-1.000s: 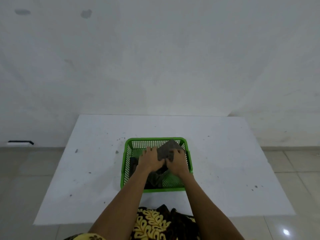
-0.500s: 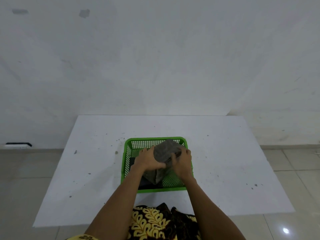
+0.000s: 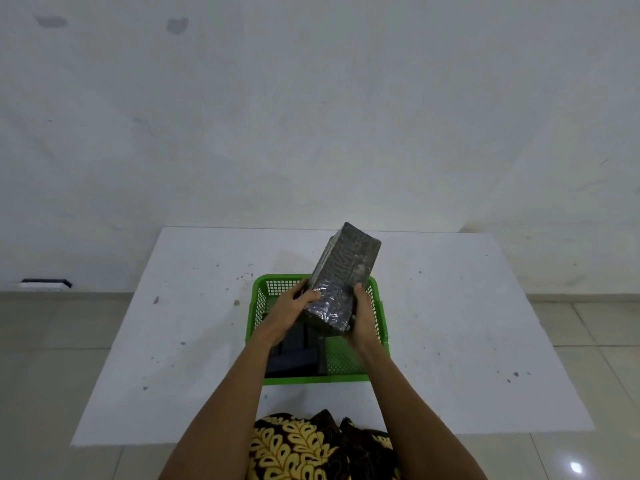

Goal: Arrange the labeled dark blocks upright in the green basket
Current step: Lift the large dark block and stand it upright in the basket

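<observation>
A large dark block wrapped in shiny film is held above the green basket, tilted with its top leaning away to the right. My left hand grips its lower left side and my right hand grips its lower right side. Inside the basket, at the left, another dark block lies low, partly hidden by my left forearm. The basket's right half shows bare green mesh.
The basket stands near the front middle of a white table speckled with small dark crumbs. A white wall rises behind the table, and a tiled floor lies on both sides. Patterned yellow and black clothing shows at the bottom.
Both hands have lifted the wrapped block up out of the basket; it now stands much higher and more on end than before.
</observation>
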